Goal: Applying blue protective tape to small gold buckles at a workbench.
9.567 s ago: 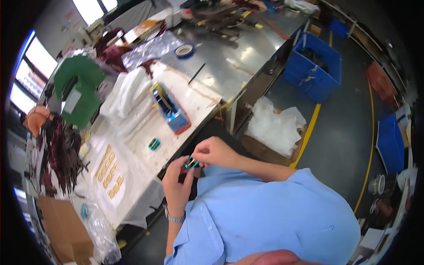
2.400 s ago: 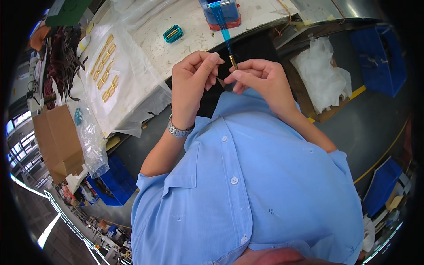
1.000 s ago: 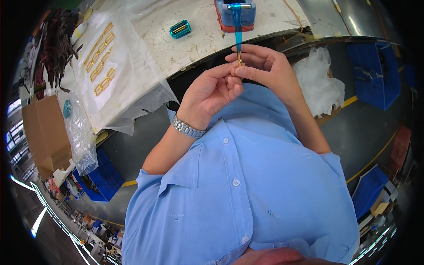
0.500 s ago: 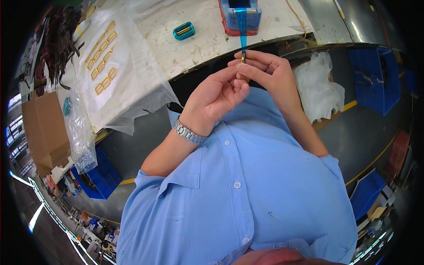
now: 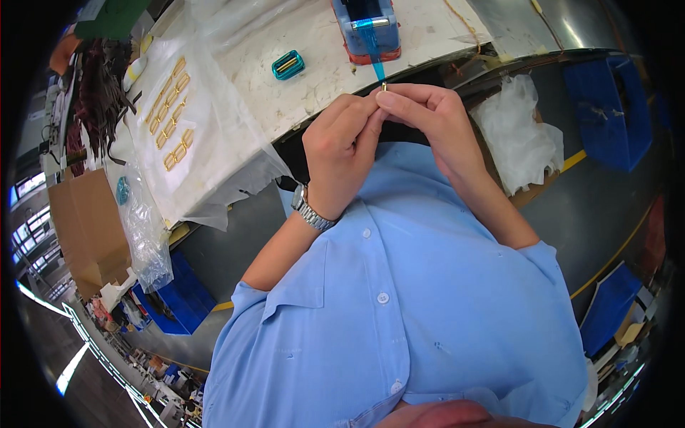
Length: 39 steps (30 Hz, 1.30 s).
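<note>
Pinching the small gold piece (image 5: pixel 384 87) between thumb and forefinger, the right hand (image 5: pixel 432 118) holds it against blue tape (image 5: pixel 375 58) on the near side of the tape dispenser (image 5: pixel 389 37). The left hand (image 5: pixel 339 139) bunches its fingertips alongside, grip unclear. Left of the dispenser lie a teal-wrapped piece (image 5: pixel 288 65), then gold frames (image 5: pixel 170 114).

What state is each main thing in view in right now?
Right hand, pinching gold piece
Left hand, curled, grip unclear
Tape, drawn out
Dispenser, upright
Gold loops, laid in rows
Teal piece, lying unheld
Clear bag, crumpled
White plastic, crumpled
Watch, worn
</note>
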Each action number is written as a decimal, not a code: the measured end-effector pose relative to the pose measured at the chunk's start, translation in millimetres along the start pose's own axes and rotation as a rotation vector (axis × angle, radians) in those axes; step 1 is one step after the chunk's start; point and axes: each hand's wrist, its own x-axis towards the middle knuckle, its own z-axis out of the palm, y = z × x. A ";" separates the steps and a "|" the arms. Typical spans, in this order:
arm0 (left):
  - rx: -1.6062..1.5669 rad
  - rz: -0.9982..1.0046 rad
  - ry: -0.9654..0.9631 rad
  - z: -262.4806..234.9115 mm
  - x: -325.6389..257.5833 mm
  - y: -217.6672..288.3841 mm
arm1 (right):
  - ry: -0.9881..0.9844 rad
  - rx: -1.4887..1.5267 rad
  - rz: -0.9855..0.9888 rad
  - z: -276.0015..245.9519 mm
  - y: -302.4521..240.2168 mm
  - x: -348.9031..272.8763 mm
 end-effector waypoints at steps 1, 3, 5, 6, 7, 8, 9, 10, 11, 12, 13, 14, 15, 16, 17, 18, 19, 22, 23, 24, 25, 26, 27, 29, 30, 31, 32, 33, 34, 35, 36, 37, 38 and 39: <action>-0.001 0.005 -0.006 -1.2 0.9 0.3 | 0.009 -0.035 -0.001 -0.1 0.3 1.1; 0.035 -0.036 -0.068 -4.7 1.5 0.1 | 0.022 -0.068 -0.004 0.6 0.7 1.1; -0.002 -0.120 -0.084 -8.7 5.7 1.3 | 0.029 -0.056 -0.003 3.3 -1.0 1.6; -0.038 -0.207 -0.095 -10.0 8.9 2.6 | 0.031 -0.053 -0.006 3.1 -0.8 1.5; -0.142 -0.286 -0.057 -7.8 12.8 4.7 | 0.032 -0.028 0.004 2.9 -0.2 1.2; -0.140 -0.284 -0.061 -8.5 15.2 4.5 | 0.033 -0.003 0.014 2.6 0.8 0.7; -0.226 -0.350 -0.077 -10.1 17.4 3.4 | 0.035 0.001 0.013 2.4 1.8 0.5; -0.311 -0.416 -0.094 -12.1 19.8 2.5 | 0.029 0.002 -0.005 2.3 2.8 0.5; -0.310 -0.415 -0.100 -14.1 22.8 2.3 | 0.024 0.002 -0.023 1.8 3.6 0.2; -0.333 -0.461 -0.131 -16.5 26.3 2.4 | 0.028 0.005 -0.024 1.7 4.0 0.0; -0.355 -0.506 -0.163 -17.9 29.2 2.8 | 0.020 0.000 -0.026 1.8 4.3 0.0; -0.354 -0.504 -0.167 -18.2 31.7 3.4 | 0.010 -0.005 -0.029 2.0 4.6 0.4; -0.372 -0.532 -0.169 -18.2 33.9 3.9 | 0.013 -0.003 -0.032 2.3 5.4 0.7; -0.391 -0.559 -0.171 -18.3 36.1 3.9 | 0.014 -0.001 -0.027 2.8 6.8 0.9; -0.390 -0.558 -0.173 -19.3 38.0 3.4 | 0.013 0.001 -0.022 2.9 8.1 0.6; -0.391 -0.559 -0.207 -20.6 40.3 2.0 | 0.014 0.003 -0.024 2.3 9.6 0.8; -0.393 -0.559 -0.240 -21.3 42.7 1.3 | 0.005 -0.005 -0.026 1.5 11.2 1.4; -0.402 -0.592 -0.278 -22.3 51.4 4.9 | -0.012 -0.024 -0.023 2.7 11.9 1.2; -0.400 -0.591 -0.278 -23.4 53.1 3.5 | -0.021 -0.036 -0.019 3.4 10.9 1.1; -0.412 -0.597 -0.309 -25.2 55.5 1.2 | -0.022 -0.035 -0.021 1.3 9.4 2.4; -0.423 -0.602 -0.339 -27.1 57.8 -0.8 | -0.087 -0.075 -0.017 -2.9 7.6 4.8; -0.421 -0.601 -0.339 -28.5 59.6 -1.9 | -0.151 -0.114 -0.012 -5.8 6.0 7.1; -0.437 -0.627 -0.357 -29.9 61.4 -2.8 | -0.152 -0.113 -0.014 -6.0 4.8 9.4; -0.452 -0.652 -0.377 -32.7 64.4 -3.7 | -0.141 -0.192 -0.139 -6.3 3.0 14.0; -0.470 -0.668 -0.388 -34.3 66.1 -3.4 | -0.139 -0.190 -0.141 -8.2 2.5 18.1; -0.488 -0.685 -0.398 -34.9 67.6 -2.8 | -0.174 -0.213 -0.199 -10.7 1.9 23.5; -0.484 -0.682 -0.397 -35.4 69.5 -2.2 | -0.213 -0.235 -0.257 -12.0 0.7 28.4; -0.490 -0.693 -0.404 -35.9 71.5 -1.8 | -0.215 -0.234 -0.262 -12.7 -1.0 31.3; -0.496 -0.704 -0.412 -36.2 73.3 -1.7 | -0.232 -0.247 -0.249 -13.5 -3.3 33.7; -0.493 -0.701 -0.408 -37.5 74.9 -4.2 | -0.251 -0.261 -0.237 -13.8 -5.4 36.1; -0.519 -0.710 -0.441 -39.5 76.2 -8.3 | -0.270 -0.274 -0.224 -13.6 -6.5 37.5; -0.544 -0.720 -0.474 -40.6 77.8 -11.0 | -0.273 -0.273 -0.227 -12.7 -5.0 38.5; -0.543 -0.718 -0.473 -40.0 80.5 -11.6 | -0.243 -0.261 -0.281 -11.7 -2.0 40.0; -0.559 -0.743 -0.474 -39.3 83.4 -11.7 | -0.212 -0.249 -0.335 -11.2 0.5 41.3</action>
